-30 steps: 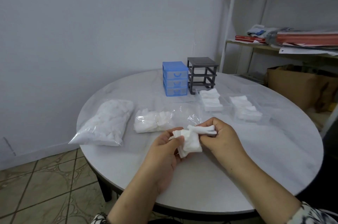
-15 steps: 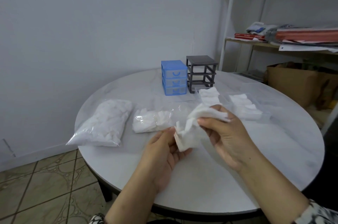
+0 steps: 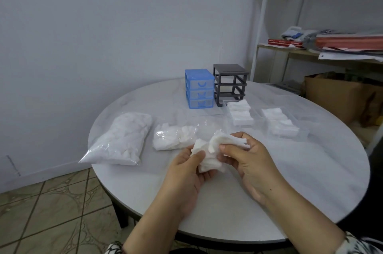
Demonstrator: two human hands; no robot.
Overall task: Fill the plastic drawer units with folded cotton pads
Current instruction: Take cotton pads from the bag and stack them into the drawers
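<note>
- Both hands meet just below the frame's centre, above the round white table [image 3: 290,181], working a small bunch of white cotton pads [image 3: 209,158].
- The left hand [image 3: 187,170] cradles the lower part of the bunch, thumb pressed on top and fingers curled beneath it.
- The right hand [image 3: 246,156] pinches the upper pads between thumb and curled fingers; their edges fan out to the right past the thumb.
- Left of the hands lie two clear bags: a full bag [image 3: 122,139] of pads at the table's left edge, and a smaller opened bag [image 3: 176,136] touching the held bunch in the picture.
- At the far side of the table, upper centre, stand the blue unit [image 3: 199,88] with its three drawers in and, just to its right, the grey frame [image 3: 230,84] with open slots.
- In front of the grey frame sit two clear drawers, the near drawer [image 3: 240,114] and the right drawer [image 3: 279,124], each holding rows of folded pads.
- A shelf [image 3: 310,50] with papers stands at upper right, a cardboard box [image 3: 335,96] beneath.
</note>
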